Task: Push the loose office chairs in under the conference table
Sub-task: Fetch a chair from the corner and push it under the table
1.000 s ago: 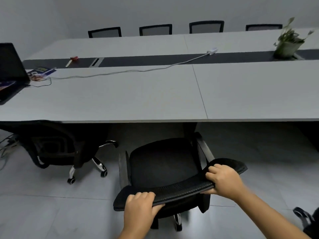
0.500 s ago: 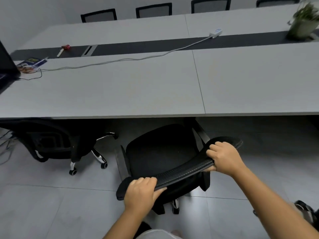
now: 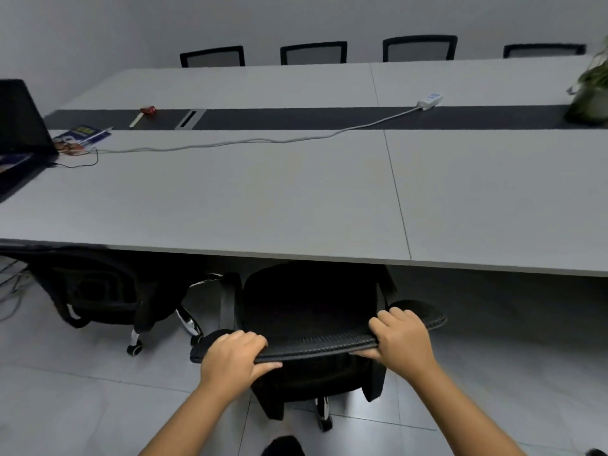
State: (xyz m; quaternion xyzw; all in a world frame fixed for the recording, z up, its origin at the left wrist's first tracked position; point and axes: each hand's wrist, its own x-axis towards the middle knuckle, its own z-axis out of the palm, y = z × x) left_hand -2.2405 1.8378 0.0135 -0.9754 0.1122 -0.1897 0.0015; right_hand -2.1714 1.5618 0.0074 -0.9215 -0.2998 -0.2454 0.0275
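A black office chair point(image 3: 312, 304) stands at the near edge of the grey conference table point(image 3: 263, 199), its seat front tucked under the tabletop. My left hand point(image 3: 235, 355) grips the top rim of its mesh backrest on the left side. On the right side of the same rim, my right hand point(image 3: 403, 340) grips with fingers curled over the top. A second black chair point(image 3: 95, 291) sits to the left, mostly under the table edge.
Several chairs point(image 3: 314, 53) line the far side of the table. On the tabletop lie a laptop point(image 3: 19, 136), a booklet point(image 3: 84, 134), a white cable with a power strip point(image 3: 429, 100) and a potted plant point(image 3: 590, 93). Cables point(image 3: 11, 291) trail on the tiled floor at left.
The chair has rolled forward, its seat now partly under the table edge. Both hands kept their grip on the backrest rim and moved forward with it.
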